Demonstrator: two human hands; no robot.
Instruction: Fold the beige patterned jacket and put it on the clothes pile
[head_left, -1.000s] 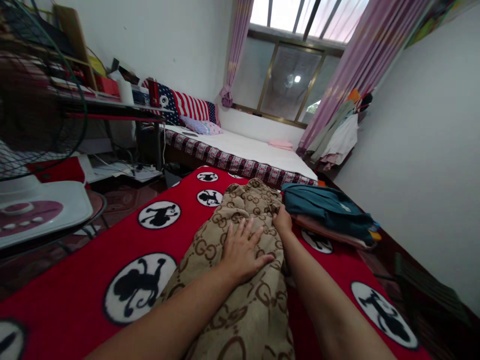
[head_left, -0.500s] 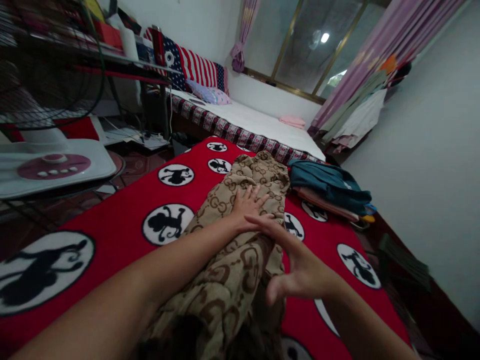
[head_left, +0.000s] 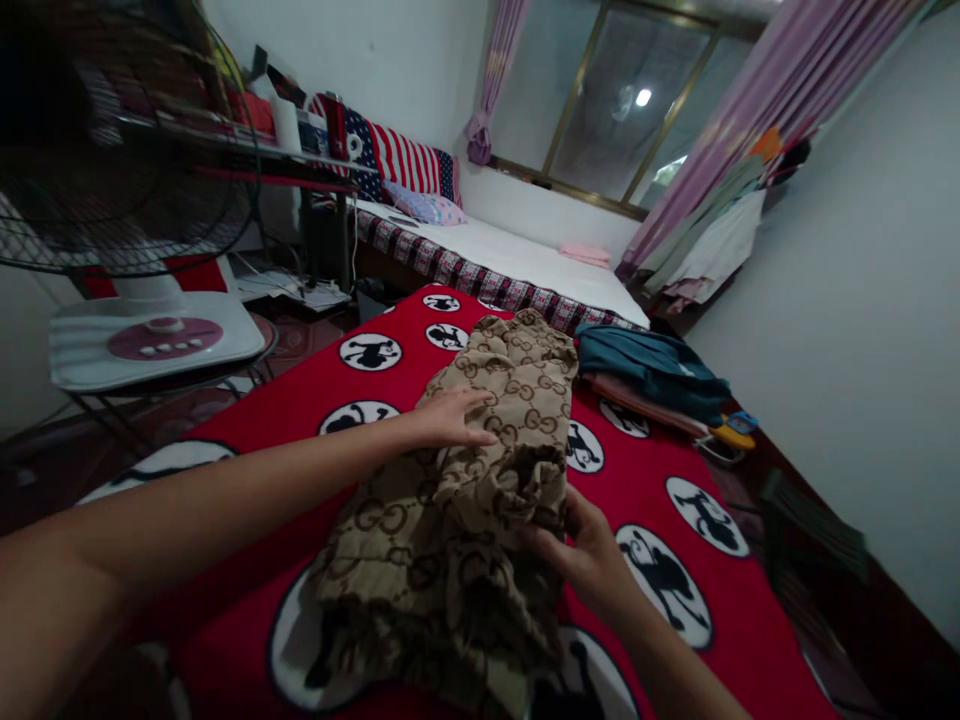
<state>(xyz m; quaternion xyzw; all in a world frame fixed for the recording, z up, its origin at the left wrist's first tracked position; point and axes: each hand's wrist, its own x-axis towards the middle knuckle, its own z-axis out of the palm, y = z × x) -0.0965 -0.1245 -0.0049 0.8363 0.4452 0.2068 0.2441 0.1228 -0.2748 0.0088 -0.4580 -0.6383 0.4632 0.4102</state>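
The left hand (head_left: 450, 418) lies flat, fingers together and stretched out, pressing on the middle of the tan patterned garment (head_left: 480, 450) spread on the red blanket (head_left: 285, 400). The right hand (head_left: 581, 550) grips the garment's bunched edge, fingers curled shut around a fold just below and to the right of the left hand. Beyond the right hand sits a teal folded pile (head_left: 652, 365), well apart. Far left of the left hand stands a fan (head_left: 142, 250).

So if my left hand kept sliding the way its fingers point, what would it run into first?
Your left hand points right across the tan patterned garment; past its edge probably comes the folded teal clothing, though depth is unclear.
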